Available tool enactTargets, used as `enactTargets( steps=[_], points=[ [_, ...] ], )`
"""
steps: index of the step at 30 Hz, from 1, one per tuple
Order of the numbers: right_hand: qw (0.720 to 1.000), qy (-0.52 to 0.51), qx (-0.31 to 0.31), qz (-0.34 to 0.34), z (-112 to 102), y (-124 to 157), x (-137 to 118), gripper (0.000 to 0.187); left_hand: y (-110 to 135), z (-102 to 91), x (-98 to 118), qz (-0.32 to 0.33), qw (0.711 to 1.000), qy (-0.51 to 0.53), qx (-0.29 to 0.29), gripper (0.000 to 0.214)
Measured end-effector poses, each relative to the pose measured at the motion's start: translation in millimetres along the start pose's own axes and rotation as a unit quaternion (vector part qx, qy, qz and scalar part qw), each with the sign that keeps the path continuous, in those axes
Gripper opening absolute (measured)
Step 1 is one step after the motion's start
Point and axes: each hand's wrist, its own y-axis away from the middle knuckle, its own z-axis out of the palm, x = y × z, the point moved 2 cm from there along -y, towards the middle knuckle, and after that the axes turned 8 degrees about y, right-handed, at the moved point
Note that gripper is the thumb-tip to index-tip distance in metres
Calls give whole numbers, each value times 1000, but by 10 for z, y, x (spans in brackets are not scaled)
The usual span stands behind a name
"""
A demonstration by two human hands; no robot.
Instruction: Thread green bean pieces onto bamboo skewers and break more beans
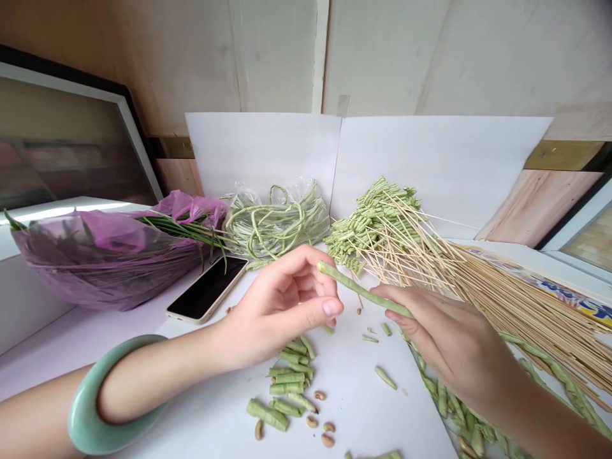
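My right hand (pixel 444 331) grips a green long bean (pixel 363 291) between thumb and fingers, and the bean slants up to the left. At its far end is my left hand (pixel 287 299), fingers loosely curled with the thumb apart from them; the index finger is close to the bean's tip, and I cannot tell whether they touch. A green bangle (pixel 115 395) circles my left wrist. Under my hands lie several short cut bean pieces (pixel 287 382) and a few brown bean seeds (pixel 327 440) on white paper (pixel 382 421).
At the back right, a pile of skewered bean pieces (pixel 382 217) stands beside bare wooden skewers (pixel 521 306). Long beans in a clear bag (pixel 277 223), a phone (pixel 208 290) and a purple bag of greens (pixel 109 255) are on the left. Bean scraps (pixel 473 433) lie below my right arm.
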Motion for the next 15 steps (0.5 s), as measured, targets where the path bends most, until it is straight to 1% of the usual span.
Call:
enactTargets(
  steps=[3, 5, 8, 12, 15],
  points=[
    [997, 62, -23, -38, 46, 8, 54, 23, -4, -64, -45, -15, 998, -41, 51, 17],
    [993, 99, -28, -59, 56, 8, 58, 22, -4, -99, -87, -36, 992, -105, 62, 15],
    [988, 136, -28, -71, 39, -10, 27, 21, 16, -126, -161, -52, 981, -181, 45, 15],
    [981, 174, -34, -76, 33, -27, -84, 27, 77, -100, -262, -63, 980, -185, 19, 13],
    [986, 148, -54, -56, 68, -11, -206, 28, 118, -52, -303, -61, 978, -201, -7, 10]
  ],
)
